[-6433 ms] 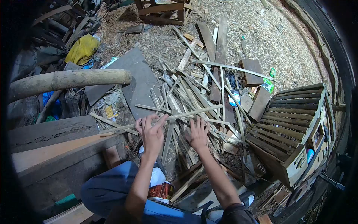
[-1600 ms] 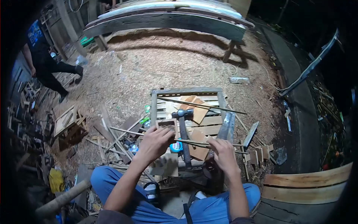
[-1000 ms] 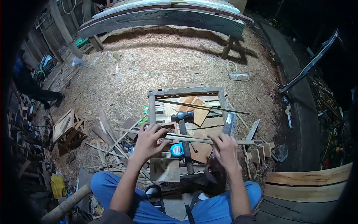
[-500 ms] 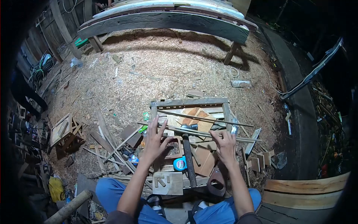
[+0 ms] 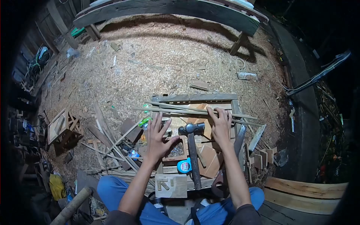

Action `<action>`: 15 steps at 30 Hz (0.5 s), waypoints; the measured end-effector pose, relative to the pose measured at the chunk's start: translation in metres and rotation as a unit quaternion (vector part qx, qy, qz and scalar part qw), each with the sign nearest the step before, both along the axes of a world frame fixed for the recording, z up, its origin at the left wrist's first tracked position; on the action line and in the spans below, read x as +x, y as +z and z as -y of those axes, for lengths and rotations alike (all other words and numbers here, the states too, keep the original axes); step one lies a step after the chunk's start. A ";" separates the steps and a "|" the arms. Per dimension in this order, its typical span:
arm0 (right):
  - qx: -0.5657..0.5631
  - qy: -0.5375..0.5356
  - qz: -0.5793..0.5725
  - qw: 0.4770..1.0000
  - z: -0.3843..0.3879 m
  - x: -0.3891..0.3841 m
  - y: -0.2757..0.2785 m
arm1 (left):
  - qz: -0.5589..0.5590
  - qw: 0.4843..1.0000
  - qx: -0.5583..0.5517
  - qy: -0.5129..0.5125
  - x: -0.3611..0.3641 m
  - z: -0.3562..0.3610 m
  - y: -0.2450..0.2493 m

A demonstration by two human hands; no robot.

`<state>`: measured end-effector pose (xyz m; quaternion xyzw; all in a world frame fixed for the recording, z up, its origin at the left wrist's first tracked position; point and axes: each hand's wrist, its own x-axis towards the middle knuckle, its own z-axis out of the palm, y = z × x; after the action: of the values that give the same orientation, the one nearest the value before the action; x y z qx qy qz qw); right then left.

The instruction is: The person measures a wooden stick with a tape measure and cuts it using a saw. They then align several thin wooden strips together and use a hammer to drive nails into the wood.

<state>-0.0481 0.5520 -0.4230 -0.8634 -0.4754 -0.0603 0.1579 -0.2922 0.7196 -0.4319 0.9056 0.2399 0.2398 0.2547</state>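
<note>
Several thin wooden sticks [image 5: 172,110] lie across the far part of a low wooden frame table [image 5: 195,98]. My right hand [image 5: 221,129] has bent fingers closed on these sticks near their right part. Spread fingers show on my left hand [image 5: 157,140], which holds nothing; its fingertips come near the sticks. Between the hands lies a hammer [image 5: 193,150], head away from me. A small wooden box frame [image 5: 182,148] sits beside my left thumb. Closer to me are a blue tape measure [image 5: 184,165] and a wooden board [image 5: 176,190] bearing small wood pieces.
Wood offcuts [image 5: 112,138] are heaped left of the table, near a small slatted wooden stand [image 5: 63,129]. Small blocks [image 5: 262,159] stand at the right. A long workbench [image 5: 168,17] crosses the far side. Shavings [image 5: 142,75] cover the ground. Planks [image 5: 307,189] lie front right.
The sticks have moved away from me toward the table's far edge, with my right hand moving along. The hammer's head is now uncovered. My left hand stays nearly in place, still spread.
</note>
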 end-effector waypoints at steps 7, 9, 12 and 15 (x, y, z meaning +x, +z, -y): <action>0.004 -0.010 0.021 1.000 -0.010 0.005 -0.005 | 0.004 1.000 -0.010 0.006 0.001 -0.001 0.002; -0.004 0.000 0.027 1.000 -0.011 0.006 -0.001 | 0.006 1.000 -0.011 0.003 0.001 -0.001 -0.001; 0.048 0.024 -0.008 0.999 -0.006 0.003 0.000 | 0.019 1.000 -0.003 0.005 0.000 -0.001 -0.003; 0.078 0.035 0.013 0.996 -0.007 0.005 -0.001 | 0.018 1.000 0.006 0.011 0.000 0.000 -0.004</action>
<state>-0.0434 0.5592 -0.4236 -0.8306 -0.5010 -0.1030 0.2205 -0.2918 0.7194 -0.4355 0.8998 0.2439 0.2608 0.2506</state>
